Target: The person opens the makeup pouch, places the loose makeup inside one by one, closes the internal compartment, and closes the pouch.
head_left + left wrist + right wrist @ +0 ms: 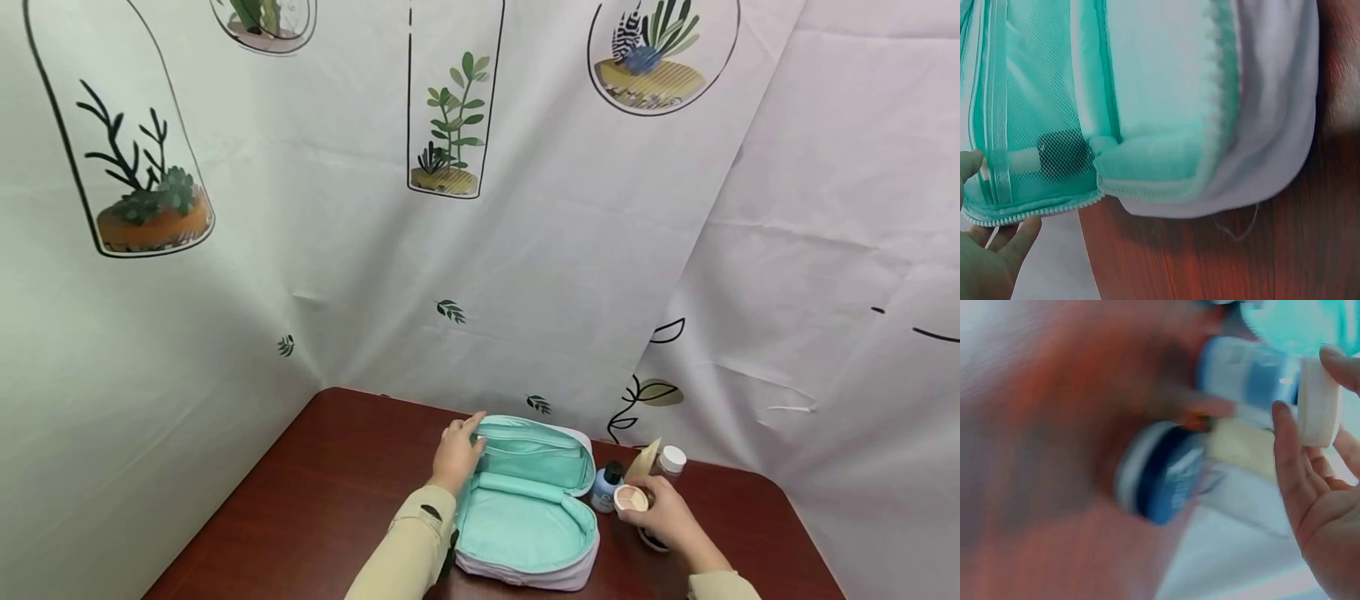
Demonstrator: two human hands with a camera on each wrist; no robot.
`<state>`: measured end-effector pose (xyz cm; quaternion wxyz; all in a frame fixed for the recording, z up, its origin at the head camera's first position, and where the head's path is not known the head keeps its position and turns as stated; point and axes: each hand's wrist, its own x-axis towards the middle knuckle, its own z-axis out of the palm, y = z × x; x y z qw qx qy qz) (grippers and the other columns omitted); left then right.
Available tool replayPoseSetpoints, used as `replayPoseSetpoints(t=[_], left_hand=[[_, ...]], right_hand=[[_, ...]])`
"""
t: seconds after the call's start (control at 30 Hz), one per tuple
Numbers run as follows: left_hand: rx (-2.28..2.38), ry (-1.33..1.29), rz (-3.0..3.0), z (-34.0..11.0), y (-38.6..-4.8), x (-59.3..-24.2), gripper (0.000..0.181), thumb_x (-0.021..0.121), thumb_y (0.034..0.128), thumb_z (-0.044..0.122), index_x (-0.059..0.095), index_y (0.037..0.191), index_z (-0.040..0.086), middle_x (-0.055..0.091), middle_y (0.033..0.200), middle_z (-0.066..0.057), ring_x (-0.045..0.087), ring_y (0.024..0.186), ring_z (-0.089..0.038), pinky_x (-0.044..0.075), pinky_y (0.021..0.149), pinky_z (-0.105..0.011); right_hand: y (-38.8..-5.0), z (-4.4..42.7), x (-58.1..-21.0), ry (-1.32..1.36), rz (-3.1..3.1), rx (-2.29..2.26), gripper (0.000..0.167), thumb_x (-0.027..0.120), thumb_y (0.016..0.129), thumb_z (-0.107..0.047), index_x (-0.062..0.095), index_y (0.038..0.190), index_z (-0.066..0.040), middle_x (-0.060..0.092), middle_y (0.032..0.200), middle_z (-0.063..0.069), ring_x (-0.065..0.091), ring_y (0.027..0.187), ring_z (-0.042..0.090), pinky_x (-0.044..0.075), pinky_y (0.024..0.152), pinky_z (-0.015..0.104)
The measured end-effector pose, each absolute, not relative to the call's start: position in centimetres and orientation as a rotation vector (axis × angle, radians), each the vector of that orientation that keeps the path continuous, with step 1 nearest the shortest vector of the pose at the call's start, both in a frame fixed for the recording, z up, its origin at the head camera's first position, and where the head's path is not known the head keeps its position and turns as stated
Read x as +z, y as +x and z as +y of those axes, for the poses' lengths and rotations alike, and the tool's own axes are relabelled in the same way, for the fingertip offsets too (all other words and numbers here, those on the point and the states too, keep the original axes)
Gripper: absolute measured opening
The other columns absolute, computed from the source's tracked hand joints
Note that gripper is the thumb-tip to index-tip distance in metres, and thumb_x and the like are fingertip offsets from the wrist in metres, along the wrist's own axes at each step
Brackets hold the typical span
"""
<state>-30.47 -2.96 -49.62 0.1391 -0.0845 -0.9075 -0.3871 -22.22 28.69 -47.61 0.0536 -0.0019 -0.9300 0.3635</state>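
Observation:
An unzipped pouch with a teal lining [525, 529] lies on the table, its lid raised at the back. My left hand [456, 454] holds the lid's left edge; in the left wrist view the thumb and fingers [1022, 240] grip the zippered rim. Behind the lid's mesh pocket [1041, 81] is an item with a dark part [1063, 155]. My right hand [663, 512] pinches a small round compact [631, 499] by its rim, right of the pouch. In the right wrist view the compact [1319, 402] is edge-on between thumb and fingers.
Beside the compact stands a blue bottle with a black cap [606, 486]. Behind my right hand are a cream tube [643, 461] and a white-capped container [671, 460]. A dark blue jar [1163, 473] sits nearby. A patterned cloth [525, 275] hangs behind the red-brown table [322, 500].

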Motion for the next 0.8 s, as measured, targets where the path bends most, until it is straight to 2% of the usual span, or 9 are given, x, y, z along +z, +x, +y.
replayPoseSetpoints(t=[0.1, 0.17, 0.27, 0.43, 0.63, 0.8], left_hand=[[-1.105, -0.202, -2.609, -2.6, -30.4, -49.5, 0.044, 0.066, 0.0866, 0.018, 0.055, 0.13, 0.017, 0.053, 0.115, -0.016, 0.051, 0.101, -0.032, 0.047, 0.065, -0.04], [-1.101, -0.172, -2.602, -2.3, -30.4, -49.5, 0.045, 0.067, 0.0858, 0.02, 0.056, 0.129, 0.017, 0.053, 0.114, -0.015, 0.051, 0.102, -0.032, 0.047, 0.066, -0.04], [-1.097, -0.141, -2.6, -2.0, -30.4, -49.5, 0.046, 0.068, 0.0847, 0.022, 0.056, 0.129, 0.017, 0.053, 0.114, -0.014, 0.05, 0.103, -0.031, 0.047, 0.065, -0.041], [-1.091, -0.12, -2.611, -2.0, -30.4, -49.6, 0.048, 0.07, 0.0826, 0.023, 0.056, 0.128, 0.017, 0.053, 0.114, -0.015, 0.05, 0.104, -0.032, 0.047, 0.062, -0.04], [-1.053, -0.112, -2.642, -2.0, -30.2, -50.0, 0.05, 0.072, 0.0806, 0.023, 0.056, 0.128, 0.017, 0.053, 0.113, -0.015, 0.05, 0.102, -0.032, 0.045, 0.058, -0.038], [-1.051, -0.115, -2.637, -2.0, -30.4, -49.6, 0.051, 0.073, 0.0803, 0.023, 0.056, 0.128, 0.018, 0.052, 0.113, -0.014, 0.05, 0.102, -0.03, 0.045, 0.058, -0.037]], right_hand=[[-22.7, 27.7, -46.2, 0.014, -2.791, 1.244, 0.052, 0.082, 0.065, -0.004, 0.06, 0.111, 0.006, 0.05, 0.104, 0.02, 0.056, 0.075, 0.021, 0.048, 0.058, 0.03], [-23.1, 26.9, -45.5, 0.05, -2.756, 1.297, 0.053, 0.081, 0.065, -0.002, 0.06, 0.113, 0.004, 0.049, 0.106, 0.021, 0.058, 0.076, 0.024, 0.048, 0.057, 0.029], [-23.8, 25.6, -44.8, 0.117, -2.732, 1.264, 0.05, 0.079, 0.067, 0.001, 0.062, 0.114, 0.001, 0.05, 0.108, 0.02, 0.058, 0.087, 0.027, 0.047, 0.064, 0.03], [-25.3, 23.2, -44.8, 0.139, -2.693, 1.282, 0.046, 0.074, 0.068, 0.009, 0.065, 0.112, -0.003, 0.05, 0.11, 0.017, 0.054, 0.091, 0.028, 0.045, 0.07, 0.033], [-26.6, 20.5, -45.5, 0.145, -2.698, 1.301, 0.049, 0.068, 0.068, 0.015, 0.067, 0.112, -0.005, 0.053, 0.111, 0.017, 0.048, 0.083, 0.024, 0.041, 0.064, 0.032], [-27.6, 18.5, -45.5, 0.246, -2.685, 1.287, 0.042, 0.061, 0.078, 0.012, 0.067, 0.114, -0.007, 0.056, 0.113, 0.017, 0.052, 0.091, 0.028, 0.041, 0.063, 0.033]])
